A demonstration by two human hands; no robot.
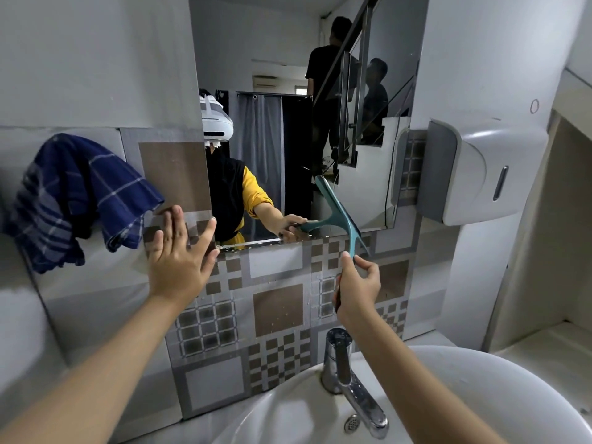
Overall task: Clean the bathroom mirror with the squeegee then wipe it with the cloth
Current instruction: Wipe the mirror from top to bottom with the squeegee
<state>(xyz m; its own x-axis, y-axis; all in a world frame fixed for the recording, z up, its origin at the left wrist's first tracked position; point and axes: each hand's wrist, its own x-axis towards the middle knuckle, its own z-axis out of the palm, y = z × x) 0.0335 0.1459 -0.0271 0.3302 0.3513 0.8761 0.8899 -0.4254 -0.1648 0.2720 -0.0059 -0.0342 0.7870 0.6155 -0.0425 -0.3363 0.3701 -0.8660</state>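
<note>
The mirror (pixel 378 91) hangs on the tiled wall above the sink. My right hand (pixel 357 285) grips the handle of a teal squeegee (pixel 339 209), whose blade lies slanted against the mirror's lower right part. My left hand (pixel 182 254) is spread open, fingers apart, flat near the wall tiles at the mirror's lower left corner, holding nothing. A dark blue checked cloth (pixel 77 200) hangs on the wall to the left, just beyond my left fingertips.
A white sink (pixel 480 395) with a chrome tap (pixel 346 373) sits below. A white and grey wall dispenser (pixel 474 171) juts out to the right of the mirror. The mirror reflects two people by a staircase.
</note>
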